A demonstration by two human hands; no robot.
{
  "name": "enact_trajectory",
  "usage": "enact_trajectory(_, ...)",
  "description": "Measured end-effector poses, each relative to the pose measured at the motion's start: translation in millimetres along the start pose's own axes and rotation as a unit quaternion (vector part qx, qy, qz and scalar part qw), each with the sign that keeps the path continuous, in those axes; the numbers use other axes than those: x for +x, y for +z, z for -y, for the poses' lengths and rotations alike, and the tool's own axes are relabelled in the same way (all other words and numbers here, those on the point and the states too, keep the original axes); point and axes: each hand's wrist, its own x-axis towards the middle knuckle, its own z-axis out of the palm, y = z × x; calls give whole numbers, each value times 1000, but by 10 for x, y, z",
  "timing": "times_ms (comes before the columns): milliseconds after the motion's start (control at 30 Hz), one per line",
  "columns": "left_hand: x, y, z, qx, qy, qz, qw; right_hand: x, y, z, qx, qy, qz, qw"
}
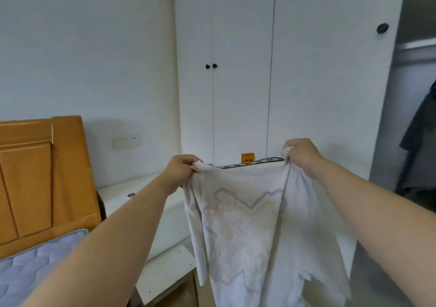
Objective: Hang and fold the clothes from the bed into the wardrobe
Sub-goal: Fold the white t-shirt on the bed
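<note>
A white T-shirt (243, 231) with a faint printed design hangs in the air in front of me, inside out, its orange label (248, 158) standing up at the neck. My left hand (181, 169) grips the shirt's left shoulder. My right hand (300, 155) grips the right shoulder, slightly higher. The shirt's lower part runs out of the frame's bottom edge. Behind it stands the white wardrobe (236, 94) with shut doors and black knobs (211, 66). At the far right an open wardrobe section (415, 75) shows a hanging rail.
The bed's blue quilted mattress (40, 266) and orange wooden headboard (42, 179) lie at the lower left. A white bedside unit (151, 202) stands between bed and wardrobe. A dark garment (420, 139) hangs in the open section at the right.
</note>
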Motion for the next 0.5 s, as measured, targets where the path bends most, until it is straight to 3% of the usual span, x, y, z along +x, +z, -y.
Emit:
enact_trajectory(167,-84,159,25,-17,-43,64,997,3,-84,-21,-53,56,75,994)
enact_trajectory(300,-95,290,36,61,-88,43,993,-54,8,-100,-37,89,126,987)
enact_trajectory(367,-117,355,62,176,-73,31,981,-74,84,-142,-136,74,169,973)
enact_trajectory(433,-146,376,111,248,-43,47,967,-164,154,-166,-307,22,222,925)
enact_trajectory(500,-185,362,150,290,-16,76,954,-251,215,-180,-366,0,271,890)
